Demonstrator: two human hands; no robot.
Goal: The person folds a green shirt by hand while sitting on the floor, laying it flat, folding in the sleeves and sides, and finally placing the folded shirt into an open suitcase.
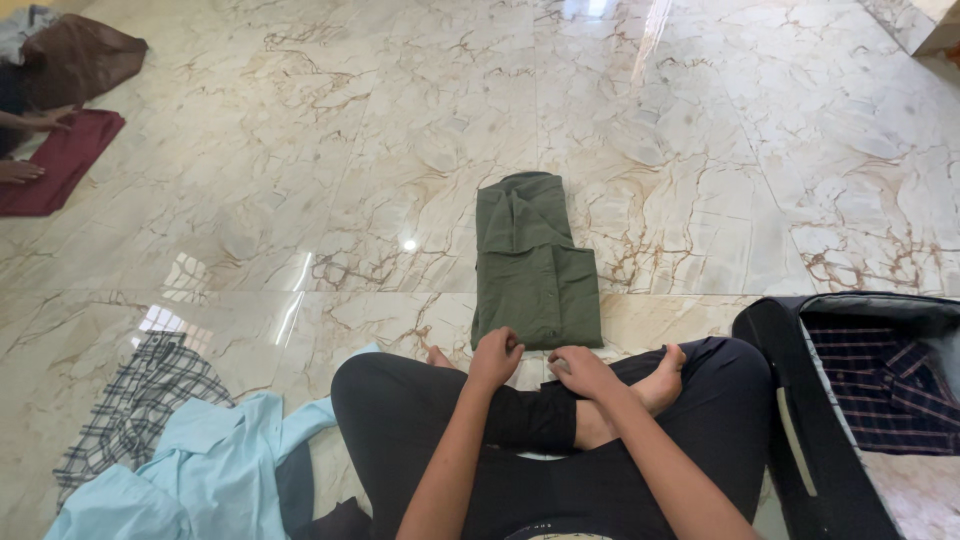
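A dark green shirt [535,262] lies folded into a narrow rectangle on the marble floor in front of my crossed legs. My left hand [496,355] touches its near edge with fingers curled, and my right hand [580,368] rests beside it at the same edge. Neither hand visibly grips the cloth. I sit cross-legged in dark trousers with bare feet showing.
An open black suitcase [800,420] holding a dark plaid shirt [890,385] stands at my right. A light blue shirt [200,470] and a checked grey shirt [140,400] lie at my left. Far left, another person's hands [25,145] press on a maroon cloth [60,160].
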